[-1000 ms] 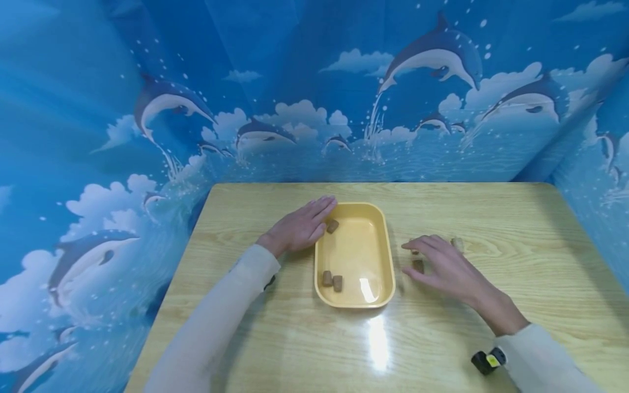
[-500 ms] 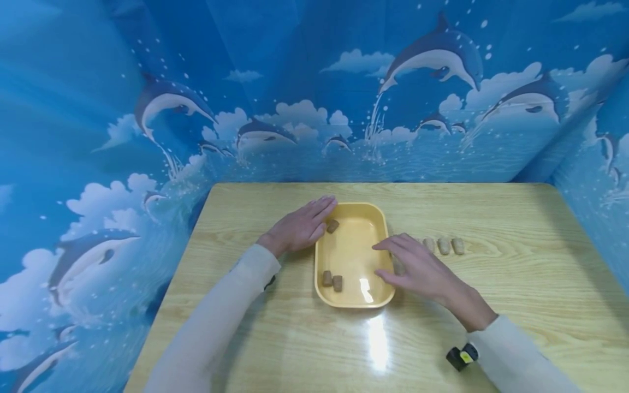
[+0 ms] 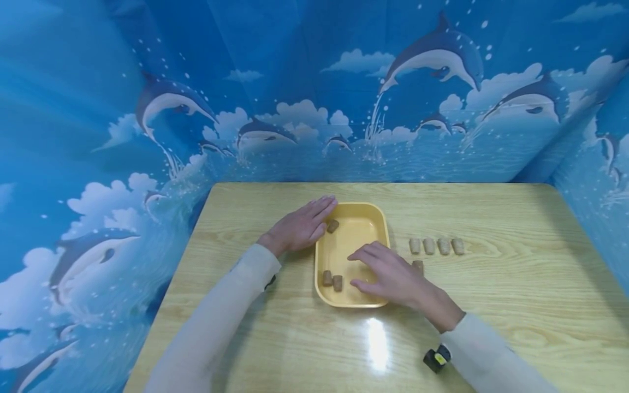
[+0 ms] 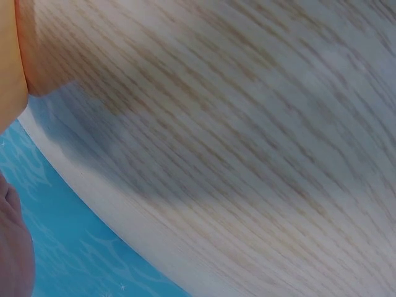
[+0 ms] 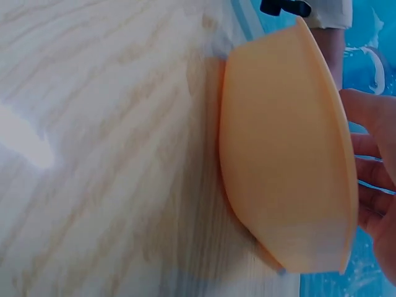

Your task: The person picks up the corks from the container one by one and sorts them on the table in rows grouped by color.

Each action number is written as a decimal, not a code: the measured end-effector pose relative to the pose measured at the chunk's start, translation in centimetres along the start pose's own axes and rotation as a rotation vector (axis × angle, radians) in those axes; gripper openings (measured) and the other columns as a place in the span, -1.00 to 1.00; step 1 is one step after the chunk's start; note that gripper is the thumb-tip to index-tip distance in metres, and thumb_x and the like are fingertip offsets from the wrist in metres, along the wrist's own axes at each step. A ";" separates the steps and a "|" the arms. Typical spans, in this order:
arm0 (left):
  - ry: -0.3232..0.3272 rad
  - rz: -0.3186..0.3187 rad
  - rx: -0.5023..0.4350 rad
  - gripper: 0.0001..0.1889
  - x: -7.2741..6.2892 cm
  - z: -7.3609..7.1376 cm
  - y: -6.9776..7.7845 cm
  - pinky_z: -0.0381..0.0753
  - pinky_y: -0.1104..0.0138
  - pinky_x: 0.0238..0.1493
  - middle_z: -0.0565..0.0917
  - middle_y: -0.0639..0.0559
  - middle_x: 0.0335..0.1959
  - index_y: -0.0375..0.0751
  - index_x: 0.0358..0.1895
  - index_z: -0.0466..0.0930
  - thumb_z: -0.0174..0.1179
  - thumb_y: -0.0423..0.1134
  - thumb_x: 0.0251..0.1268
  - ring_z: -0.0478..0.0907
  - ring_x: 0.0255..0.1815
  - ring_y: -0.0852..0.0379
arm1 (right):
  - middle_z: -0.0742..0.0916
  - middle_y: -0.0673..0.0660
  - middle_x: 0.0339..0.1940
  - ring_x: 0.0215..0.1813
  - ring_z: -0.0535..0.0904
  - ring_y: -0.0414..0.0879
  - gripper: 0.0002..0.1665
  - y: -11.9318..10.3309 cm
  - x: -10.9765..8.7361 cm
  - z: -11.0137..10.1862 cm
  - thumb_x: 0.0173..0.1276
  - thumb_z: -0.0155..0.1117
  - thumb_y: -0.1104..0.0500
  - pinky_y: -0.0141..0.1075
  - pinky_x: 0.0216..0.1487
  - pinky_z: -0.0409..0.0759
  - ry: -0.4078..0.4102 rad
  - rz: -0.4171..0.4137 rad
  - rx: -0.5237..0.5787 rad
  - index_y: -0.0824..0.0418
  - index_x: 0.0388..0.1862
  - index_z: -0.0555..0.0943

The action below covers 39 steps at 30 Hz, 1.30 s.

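Note:
Flat along the left rim of the yellow tray point(image 3: 318, 256) lies my left hand point(image 3: 300, 226), its fingers straight and held together. My right hand point(image 3: 385, 273) hovers over the tray's right half, thumb and fingers apart with nothing seen between them. Inside the tray, one small brown cork stopper point(image 3: 332, 226) sits by the left hand's fingertips. Two more, a cork point(image 3: 327, 278) and its neighbour cork point(image 3: 337, 283), are close together at the near left, just beyond the right hand's fingertips. In the right wrist view, the spread right hand point(image 5: 377, 161) reaches past the tray's outer wall point(image 5: 281, 154).
Right of the tray, several corks point(image 3: 429, 246) stand in a row on the wooden table point(image 3: 511, 295). Another cork point(image 3: 417, 266) is below the row's left end, partly behind the right hand. A blue dolphin backdrop point(image 3: 295, 82) rises behind the table's far edge.
My right hand has moved left from the corks on the table to over the tray, uncovering the row of corks. The left hand has stayed at the tray's rim.

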<state>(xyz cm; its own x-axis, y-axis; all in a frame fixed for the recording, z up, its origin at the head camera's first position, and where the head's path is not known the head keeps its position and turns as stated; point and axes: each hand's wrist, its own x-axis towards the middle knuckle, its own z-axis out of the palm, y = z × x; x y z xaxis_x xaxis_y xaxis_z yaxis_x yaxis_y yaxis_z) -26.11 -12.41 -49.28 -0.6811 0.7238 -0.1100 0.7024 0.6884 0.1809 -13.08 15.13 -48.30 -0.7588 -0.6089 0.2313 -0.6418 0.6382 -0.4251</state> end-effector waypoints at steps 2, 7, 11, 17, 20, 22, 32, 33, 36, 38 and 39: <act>0.000 -0.001 -0.003 -0.30 0.0 0.0 0.0 -0.21 0.25 0.87 -0.18 0.04 0.88 -0.05 0.84 -0.28 -0.40 -0.03 0.79 -0.23 0.88 0.08 | 0.81 0.08 0.17 0.27 0.70 0.05 -0.44 -0.2 0.3 0.4 0.36 0.59 -0.02 -0.01 0.32 0.76 -0.006 -0.015 -0.003 0.19 0.26 0.72; 0.003 0.003 -0.007 -0.30 0.0 -0.1 0.0 -0.19 0.24 0.87 -0.17 0.04 0.88 -0.05 0.84 -0.27 -0.38 -0.06 0.79 -0.22 0.88 0.07 | 0.82 0.08 0.14 0.23 0.71 0.02 -0.48 -0.8 1.1 1.2 0.36 0.58 0.02 -0.06 0.30 0.76 -0.031 -0.035 -0.008 0.20 0.22 0.74; 0.004 0.005 -0.002 -0.30 0.0 -0.1 0.0 -0.19 0.25 0.87 -0.18 0.05 0.88 -0.04 0.84 -0.28 -0.41 -0.03 0.78 -0.22 0.88 0.08 | 0.82 0.09 0.11 0.19 0.72 0.02 -0.52 -1.2 1.5 1.9 0.37 0.56 0.04 -0.07 0.29 0.77 -0.066 -0.033 -0.010 0.22 0.19 0.76; 0.011 0.001 -0.008 -0.30 0.1 0.0 0.0 -0.20 0.26 0.87 -0.17 0.05 0.88 -0.04 0.84 -0.28 -0.42 -0.03 0.78 -0.22 0.88 0.08 | 0.83 0.11 -0.03 0.03 0.73 -0.01 -0.58 -1.2 1.9 2.8 0.34 0.58 0.07 -0.14 0.15 0.80 -0.091 -0.073 -0.077 0.25 0.09 0.79; 0.012 0.000 -0.004 -0.30 0.1 0.1 0.0 -0.20 0.26 0.87 -0.17 0.04 0.88 -0.04 0.84 -0.27 -0.41 -0.04 0.78 -0.22 0.88 0.07 | 0.82 0.07 -0.12 -0.07 0.70 -0.05 -0.66 -1.1 2.1 3.1 0.30 0.61 0.08 -0.19 0.05 0.79 -0.090 -0.100 -0.113 0.22 -0.02 0.80; 0.011 -0.002 -0.001 -0.30 0.1 0.1 -0.1 -0.19 0.25 0.87 -0.16 0.04 0.88 -0.04 0.84 -0.27 -0.41 -0.04 0.78 -0.22 0.88 0.07 | 0.80 0.03 -0.18 -0.13 0.67 -0.08 -0.75 -1.1 2.2 3.3 0.29 0.63 0.08 -0.22 -0.01 0.77 -0.094 -0.109 -0.123 0.14 -0.13 0.79; 0.015 0.003 0.004 -0.31 0.1 0.2 -0.1 -0.18 0.24 0.87 -0.16 0.03 0.88 -0.06 0.84 -0.26 -0.37 -0.08 0.79 -0.20 0.88 0.06 | 0.75 -0.07 -0.26 -0.16 0.62 -0.14 -0.85 -1.0 2.3 3.5 0.28 0.62 0.16 -0.25 -0.04 0.73 -0.117 -0.105 -0.096 -0.01 -0.28 0.75; 0.016 0.004 0.004 -0.31 0.1 0.2 -0.1 -0.18 0.24 0.87 -0.15 0.03 0.88 -0.06 0.84 -0.26 -0.37 -0.08 0.79 -0.20 0.88 0.06 | 0.76 -0.06 -0.24 -0.15 0.63 -0.14 -0.85 -1.0 2.3 3.5 0.28 0.62 0.16 -0.25 -0.04 0.74 -0.113 -0.104 -0.098 0.01 -0.25 0.76; 0.015 0.003 0.006 -0.31 0.1 0.2 -0.2 -0.18 0.24 0.87 -0.15 0.03 0.88 -0.05 0.84 -0.26 -0.40 -0.06 0.79 -0.21 0.88 0.07 | 0.79 -0.02 -0.18 -0.10 0.67 -0.11 -0.81 -1.0 2.1 3.1 0.30 0.59 0.14 -0.22 0.01 0.77 -0.095 -0.096 -0.099 0.08 -0.12 0.80; 0.016 -0.001 0.009 -0.31 0.0 0.2 -0.2 -0.18 0.24 0.87 -0.15 0.03 0.88 -0.05 0.84 -0.26 -0.41 -0.05 0.79 -0.20 0.88 0.07 | 0.82 0.01 -0.11 -0.06 0.69 -0.09 -0.74 -1.0 1.9 2.6 0.31 0.58 0.14 -0.20 0.05 0.79 -0.081 -0.082 -0.090 0.13 -0.03 0.81; 0.014 -0.003 0.010 -0.31 0.0 0.2 -0.2 -0.18 0.25 0.87 -0.16 0.04 0.88 -0.04 0.84 -0.27 -0.41 -0.05 0.79 -0.21 0.88 0.07 | 0.82 0.02 -0.08 -0.03 0.70 -0.09 -0.70 -1.0 1.8 2.4 0.32 0.57 0.13 -0.20 0.07 0.80 -0.072 -0.074 -0.087 0.15 0.01 0.81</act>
<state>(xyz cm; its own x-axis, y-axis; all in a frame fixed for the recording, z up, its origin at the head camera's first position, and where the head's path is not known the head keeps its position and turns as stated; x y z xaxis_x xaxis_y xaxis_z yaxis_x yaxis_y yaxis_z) -26.22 -12.50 -49.54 -0.6860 0.7212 -0.0964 0.7023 0.6910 0.1710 -13.54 12.31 -49.54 -0.7010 -0.6862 0.1940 -0.7053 0.6270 -0.3308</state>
